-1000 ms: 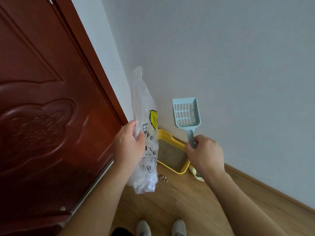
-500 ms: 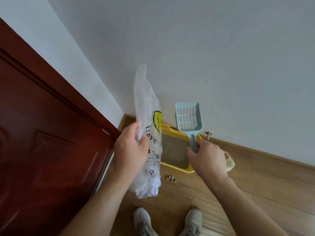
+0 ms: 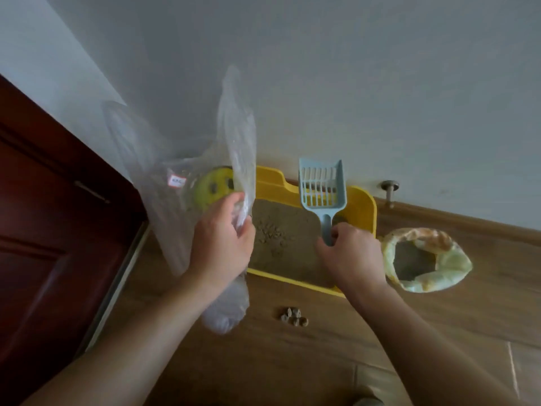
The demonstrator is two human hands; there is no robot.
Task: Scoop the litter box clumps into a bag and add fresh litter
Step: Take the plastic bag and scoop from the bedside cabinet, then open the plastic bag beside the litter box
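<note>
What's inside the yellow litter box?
Tan litter lies in the litter box, with a lumpy patch toward its left. The scoop and right hand hide the right part; the left hand and bag hide the left edge.

Both forearms bare, reaching fwd from bottom of view. L hand (image 3: 222,241) back up, fingers (image 3: 232,199) curled round clear plastic bag (image 3: 234,136). R hand (image 3: 349,256) knuckles up, gripping handle of blue scoop (image 3: 322,186). Hands apart, approx level.
</note>
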